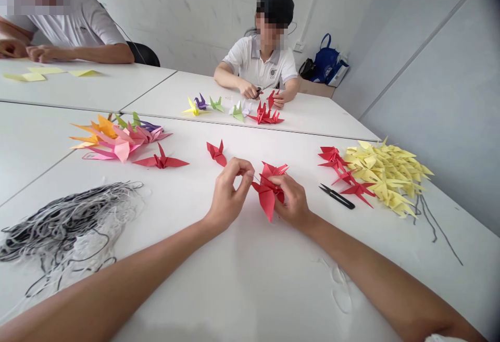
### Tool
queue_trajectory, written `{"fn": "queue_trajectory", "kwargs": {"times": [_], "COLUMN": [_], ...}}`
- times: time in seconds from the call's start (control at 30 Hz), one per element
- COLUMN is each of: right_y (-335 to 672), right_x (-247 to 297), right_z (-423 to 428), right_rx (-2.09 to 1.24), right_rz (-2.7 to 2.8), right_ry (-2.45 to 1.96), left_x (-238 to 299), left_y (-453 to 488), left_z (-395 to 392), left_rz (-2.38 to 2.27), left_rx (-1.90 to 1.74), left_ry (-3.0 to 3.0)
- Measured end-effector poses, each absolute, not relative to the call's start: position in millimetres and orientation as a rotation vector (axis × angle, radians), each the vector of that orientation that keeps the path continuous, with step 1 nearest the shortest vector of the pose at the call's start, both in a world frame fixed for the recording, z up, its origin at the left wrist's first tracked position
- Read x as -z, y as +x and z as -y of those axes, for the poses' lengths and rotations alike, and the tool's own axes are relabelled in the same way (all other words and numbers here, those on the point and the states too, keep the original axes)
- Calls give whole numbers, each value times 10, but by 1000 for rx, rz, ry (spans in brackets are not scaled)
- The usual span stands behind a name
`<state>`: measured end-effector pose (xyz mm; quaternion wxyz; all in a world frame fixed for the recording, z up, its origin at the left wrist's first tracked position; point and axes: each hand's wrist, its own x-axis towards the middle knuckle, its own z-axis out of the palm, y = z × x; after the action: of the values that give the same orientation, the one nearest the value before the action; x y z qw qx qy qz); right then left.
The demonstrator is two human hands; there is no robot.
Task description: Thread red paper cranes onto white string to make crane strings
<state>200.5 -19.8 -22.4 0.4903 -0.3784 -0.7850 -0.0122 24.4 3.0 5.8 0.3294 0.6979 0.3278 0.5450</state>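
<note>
My right hand [292,199] grips a red paper crane [267,196] above the table, fingers closed round its right side. Just left of it, my left hand [230,193] pinches thumb and forefinger together on a thin line, a needle or thread, that reaches towards the crane. More red folded paper [275,169] shows right behind the held crane; whether it is joined to it I cannot tell. Two loose red cranes lie beyond my left hand, one near [217,152] and one farther left [161,161]. Black thread snips [337,196] rest to the right of my right hand.
At left lies a tangle of black and white cord [66,227], with a pile of coloured cranes [117,136] behind it. Yellow cranes [385,170] and a red string of cranes [344,170] lie at right. Across the table, a person [265,61] handles red cranes; another sits far left.
</note>
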Motion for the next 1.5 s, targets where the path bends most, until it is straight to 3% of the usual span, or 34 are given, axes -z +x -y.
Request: {"fn": "queue_trajectory", "kwargs": {"times": [0.33, 0.93, 1.27, 1.5], "right_y": [2040, 2090, 2245, 2081], "right_x": [278, 250, 209, 164], "right_z": [125, 42, -3, 132], "right_rx": [73, 129, -5, 128], "right_rz": [2018, 2153, 1521, 2238], "right_ry": [-897, -1138, -1176, -790], "left_x": [-378, -1123, -1286, -1336], "left_y": [250, 121, 117, 121], "left_z": [27, 352, 552, 589], "left_rz": [-692, -373, -361, -434], "left_rx": [-1525, -1867, -1899, -1848], "left_ry": [1274, 1256, 1266, 1237]}}
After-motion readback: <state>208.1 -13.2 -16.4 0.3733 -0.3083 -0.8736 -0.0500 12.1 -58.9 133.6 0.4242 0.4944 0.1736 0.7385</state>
